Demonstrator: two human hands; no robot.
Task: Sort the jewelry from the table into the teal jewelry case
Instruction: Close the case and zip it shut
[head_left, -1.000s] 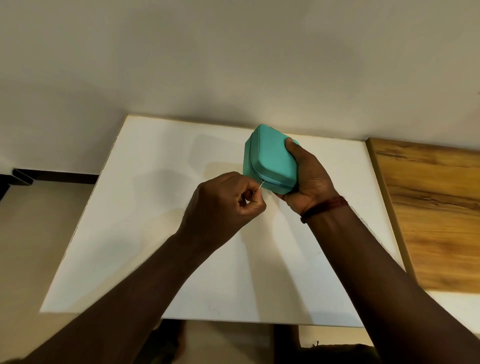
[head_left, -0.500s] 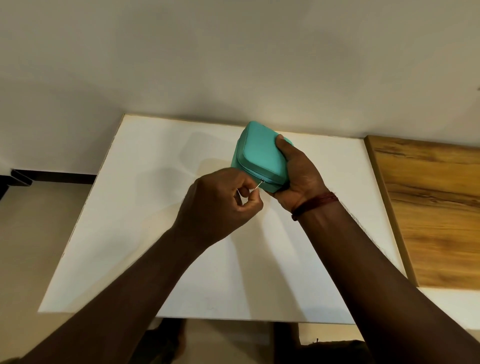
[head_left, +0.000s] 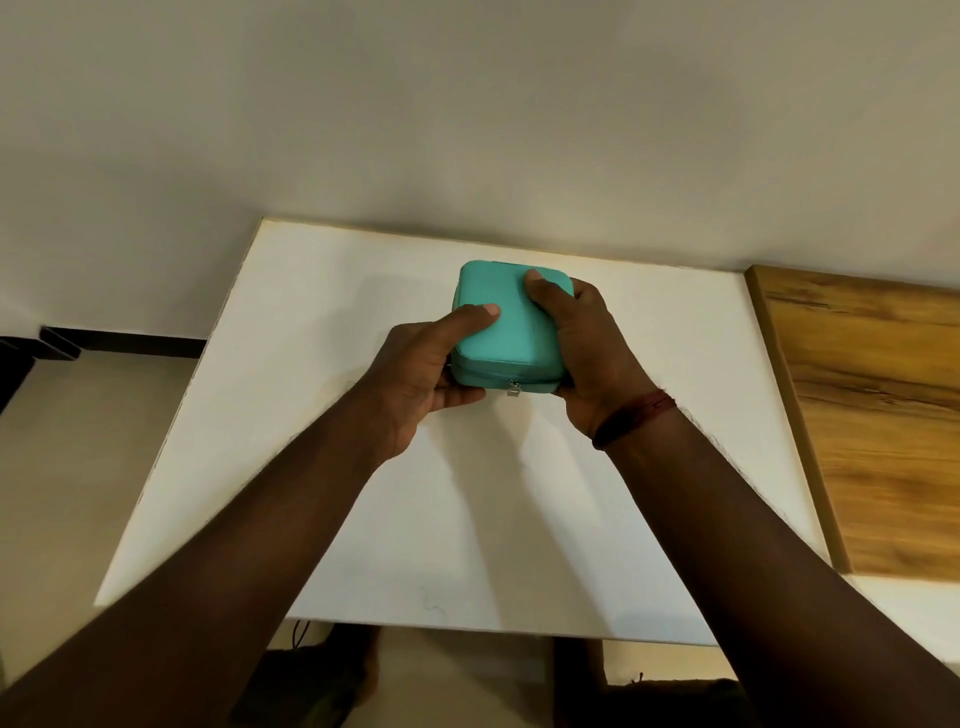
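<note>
I note the teal jewelry case zipped closed, contents hidden, over the white table. 2 hands grasp it: left hand wraps its left edge, right hand its right. Zipper pull faces me.

jewelry case over table, held between left hand and right hand | board right of table | wall behind

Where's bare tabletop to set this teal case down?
The white tabletop shows bare between the left hand and its left edge, between the forearms down to the near edge, and between the right hand and the brown wooden board. Crowded mid-back, where both hands grip the teal zipped jewelry case.
</note>
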